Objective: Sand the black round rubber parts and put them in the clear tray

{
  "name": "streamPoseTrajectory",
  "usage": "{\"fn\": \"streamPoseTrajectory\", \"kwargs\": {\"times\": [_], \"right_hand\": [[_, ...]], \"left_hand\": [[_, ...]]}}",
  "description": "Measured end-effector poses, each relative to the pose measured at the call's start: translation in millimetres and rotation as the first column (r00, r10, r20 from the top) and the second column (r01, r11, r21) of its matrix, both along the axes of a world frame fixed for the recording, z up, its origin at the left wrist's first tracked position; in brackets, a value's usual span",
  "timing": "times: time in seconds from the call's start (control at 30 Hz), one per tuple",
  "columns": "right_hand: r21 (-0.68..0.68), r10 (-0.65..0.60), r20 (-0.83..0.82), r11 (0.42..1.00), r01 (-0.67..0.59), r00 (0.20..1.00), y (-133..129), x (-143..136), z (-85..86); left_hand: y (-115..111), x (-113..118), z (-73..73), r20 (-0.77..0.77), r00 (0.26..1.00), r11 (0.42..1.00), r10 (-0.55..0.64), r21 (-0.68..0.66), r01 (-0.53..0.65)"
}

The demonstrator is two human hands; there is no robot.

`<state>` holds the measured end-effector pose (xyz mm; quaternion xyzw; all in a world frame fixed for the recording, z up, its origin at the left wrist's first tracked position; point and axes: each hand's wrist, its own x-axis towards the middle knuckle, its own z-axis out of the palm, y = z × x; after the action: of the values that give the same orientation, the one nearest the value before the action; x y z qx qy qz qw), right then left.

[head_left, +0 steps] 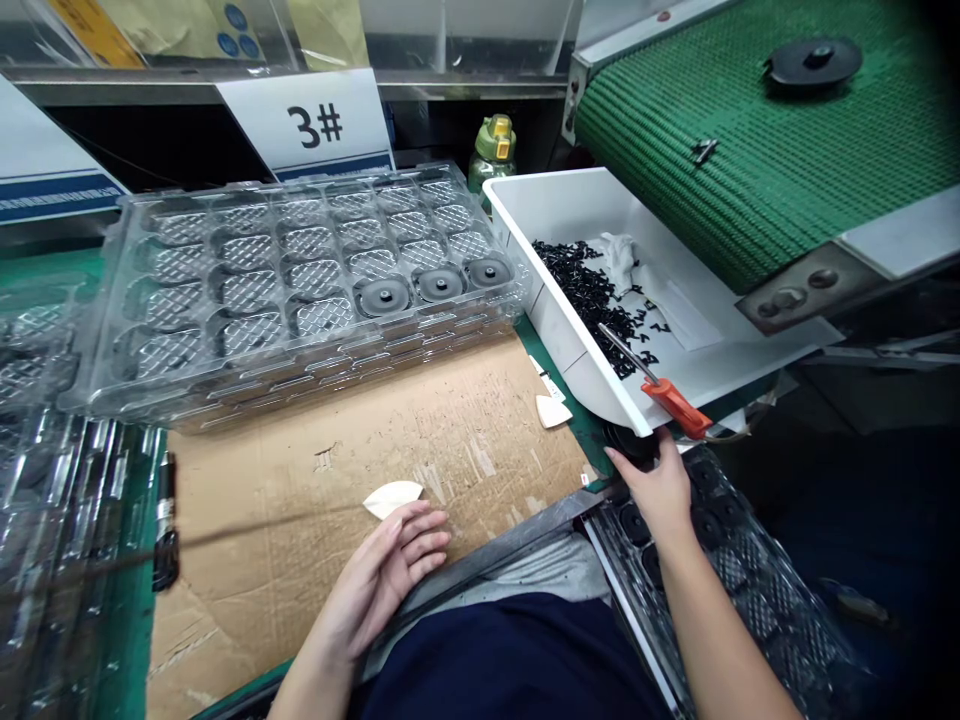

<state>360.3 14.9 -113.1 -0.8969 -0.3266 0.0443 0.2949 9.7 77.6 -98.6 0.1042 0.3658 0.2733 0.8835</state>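
Observation:
My left hand [397,560] rests palm-up over the cardboard, fingers loosely curled with nothing in them. Just beyond its fingertips lies a cream fan-shaped piece [393,496]. At the near corner of the white bin, my right hand [661,492] grips a black round part [634,445] between thumb and fingers; the bin's rim and the hand partly hide it. Below that hand is a clear tray [757,580] with black round parts in some of its pockets. A second cream fan-shaped piece [553,410] lies at the cardboard's right side.
Stacked clear trays [315,280] stand behind the cardboard [360,440], with three black discs in the top one. The white bin [570,350] holds small black pieces; an orange-handled screwdriver [675,405] lies across its rim. A green conveyor [750,170] carries a black disc [816,62].

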Motion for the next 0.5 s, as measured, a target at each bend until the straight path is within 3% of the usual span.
{"fn": "streamPoseTrajectory", "kwargs": {"times": [0.27,0.5], "right_hand": [[-0.008,0.016,0.03,1.0,-0.016,0.999,5.9,4.6,-5.9],[-0.035,0.119,0.085,0.993,-0.116,0.989,1.1,2.8,-8.8]], "left_hand": [[-0.4,-1.2,0.3,0.01,1.0,1.0,0.001,0.002,-0.001],[-0.1,-2.8,-1.1,0.017,1.0,1.0,-0.003,-0.008,0.003]]}}
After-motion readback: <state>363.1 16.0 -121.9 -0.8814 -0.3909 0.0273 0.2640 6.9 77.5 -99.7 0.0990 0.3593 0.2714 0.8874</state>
